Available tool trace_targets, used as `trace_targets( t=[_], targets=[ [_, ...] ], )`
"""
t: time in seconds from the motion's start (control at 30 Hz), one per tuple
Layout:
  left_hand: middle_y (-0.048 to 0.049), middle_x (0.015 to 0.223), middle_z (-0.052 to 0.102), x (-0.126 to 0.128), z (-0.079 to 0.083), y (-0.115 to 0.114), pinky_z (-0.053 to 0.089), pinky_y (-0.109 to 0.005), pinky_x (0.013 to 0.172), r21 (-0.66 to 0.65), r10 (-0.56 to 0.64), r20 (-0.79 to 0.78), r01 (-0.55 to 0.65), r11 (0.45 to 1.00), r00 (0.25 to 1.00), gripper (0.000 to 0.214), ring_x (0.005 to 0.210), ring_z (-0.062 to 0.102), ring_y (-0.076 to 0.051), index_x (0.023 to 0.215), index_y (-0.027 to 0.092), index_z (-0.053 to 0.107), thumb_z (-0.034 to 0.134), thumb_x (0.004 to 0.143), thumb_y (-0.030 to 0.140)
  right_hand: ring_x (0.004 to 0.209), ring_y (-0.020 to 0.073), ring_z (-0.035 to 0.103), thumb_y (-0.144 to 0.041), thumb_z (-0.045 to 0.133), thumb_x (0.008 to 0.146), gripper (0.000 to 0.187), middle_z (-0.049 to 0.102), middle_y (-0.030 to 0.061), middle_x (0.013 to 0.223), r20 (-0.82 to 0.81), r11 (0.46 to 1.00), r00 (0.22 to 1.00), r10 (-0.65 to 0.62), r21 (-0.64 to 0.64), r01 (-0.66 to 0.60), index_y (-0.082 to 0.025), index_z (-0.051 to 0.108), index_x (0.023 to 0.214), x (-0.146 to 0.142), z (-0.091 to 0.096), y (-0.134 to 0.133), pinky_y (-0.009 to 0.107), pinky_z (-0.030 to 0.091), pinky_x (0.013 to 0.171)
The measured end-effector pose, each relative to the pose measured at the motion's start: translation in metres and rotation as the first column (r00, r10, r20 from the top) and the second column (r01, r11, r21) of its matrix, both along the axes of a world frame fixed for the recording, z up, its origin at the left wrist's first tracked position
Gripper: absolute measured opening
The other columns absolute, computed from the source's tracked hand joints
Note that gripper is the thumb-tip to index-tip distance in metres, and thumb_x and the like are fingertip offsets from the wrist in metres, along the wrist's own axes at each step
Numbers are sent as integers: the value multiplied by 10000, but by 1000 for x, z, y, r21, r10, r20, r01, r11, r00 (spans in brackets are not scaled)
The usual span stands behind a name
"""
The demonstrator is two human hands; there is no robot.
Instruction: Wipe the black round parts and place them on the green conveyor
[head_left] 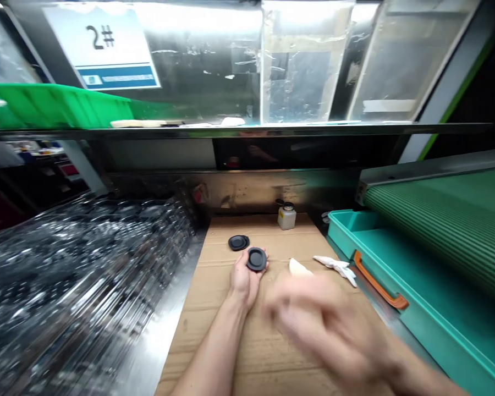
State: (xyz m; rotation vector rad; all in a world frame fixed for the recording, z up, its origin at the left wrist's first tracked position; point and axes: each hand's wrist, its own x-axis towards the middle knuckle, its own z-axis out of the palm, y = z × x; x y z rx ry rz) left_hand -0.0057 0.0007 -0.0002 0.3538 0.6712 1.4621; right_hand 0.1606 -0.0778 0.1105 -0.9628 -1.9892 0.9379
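Note:
My left hand is closed around a small round black plastic part, holding it with its dished face up, over the cardboard. A similar black part lies on the cardboard just beyond it. My right hand is raised nearer to me, strongly blurred, with its fingers curled in; what they hold, if anything, is hidden. Just past the right hand shows a white piece, partly covered by it; whether the two touch I cannot tell.
Stacked clear plastic trays fill the left. At the cardboard's far end stands a white bottle with a dark cap. A crumpled white cloth or glove lies right, beside a teal bin under a green conveyor. Above runs a metal shelf.

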Motion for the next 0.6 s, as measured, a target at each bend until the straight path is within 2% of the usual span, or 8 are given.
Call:
trace_targets(
  t=[0.03, 0.1, 0.17, 0.23, 0.37, 0.47, 0.53, 0.6],
  targets=[
    [-146, 1033, 666, -1, 0, 0, 534, -380, 753, 6, -3, 22, 3, 1000, 1000, 224, 899, 664, -239, 1060, 152, 559, 465, 907, 286, 1069, 268, 546, -487, 519, 851, 344, 613, 86, 1119, 50, 998, 997, -55, 18, 54, -267, 630, 1091, 6, -6, 14, 415, 410, 901],
    [-148, 1051, 659, -4, 0, 0, 530, -381, 768, 10, -4, 69, 3, 1000, 998, 215, 913, 656, -238, 1039, 148, 573, 477, 892, 272, 1063, 313, 538, -496, 559, 798, 416, 603, 128, 1129, 361, 920, 848, -388, 201, 335, -226, 618, 1108, 20, -29, 41, 429, 406, 851],
    [-149, 1056, 654, -7, 0, 1, 526, -372, 770, 8, -13, 125, 13, 1000, 992, 208, 908, 651, -232, 1017, 140, 585, 493, 869, 252, 962, 318, 583, -500, 587, 763, 400, 640, 144, 1006, 614, 919, 688, -386, 189, 347, -194, 643, 1015, 33, -57, 63, 400, 412, 778],
    [-149, 1034, 653, -10, 1, 1, 524, -364, 762, 12, -26, 167, 24, 1000, 986, 208, 888, 648, -229, 992, 127, 597, 507, 839, 235, 878, 290, 608, -497, 562, 786, 368, 653, 136, 929, 686, 940, 651, -325, 160, 302, -188, 641, 969, 39, -81, 77, 359, 407, 730],
    [-163, 1004, 654, -8, 4, -1, 519, -364, 771, 1, -20, 192, 20, 1000, 981, 239, 892, 642, -238, 983, 101, 605, 503, 808, 227, 856, 251, 615, -477, 395, 904, 387, 652, 127, 938, 492, 918, 775, -397, 205, 340, -168, 586, 1037, 17, -92, 80, 327, 408, 722],
    [-164, 1011, 660, 1, 4, -5, 504, -371, 852, 24, -71, 188, 68, 997, 980, 263, 949, 632, -244, 1010, 88, 615, 483, 833, 230, 895, 220, 629, -501, 379, 924, 442, 656, 90, 1015, 248, 937, 904, -348, 122, 327, -203, 480, 1234, -12, -86, 67, 307, 440, 756],
    [-154, 1047, 660, 9, 3, -8, 485, -371, 908, 86, -163, 171, 150, 985, 972, 267, 996, 619, -246, 1016, 95, 629, 486, 857, 254, 933, 211, 636, -483, 389, 929, 467, 645, 81, 1104, 180, 950, 934, -309, 108, 293, -237, 397, 1327, -26, -87, 60, 302, 454, 780],
    [-135, 1091, 654, 15, 1, -11, 469, -370, 943, 132, -215, 142, 197, 972, 966, 262, 1035, 605, -241, 1028, 119, 639, 503, 872, 280, 927, 232, 646, -465, 367, 941, 463, 648, 87, 1120, 256, 940, 906, -336, 152, 306, -261, 384, 1357, -31, -90, 56, 321, 459, 770]
  ],
)
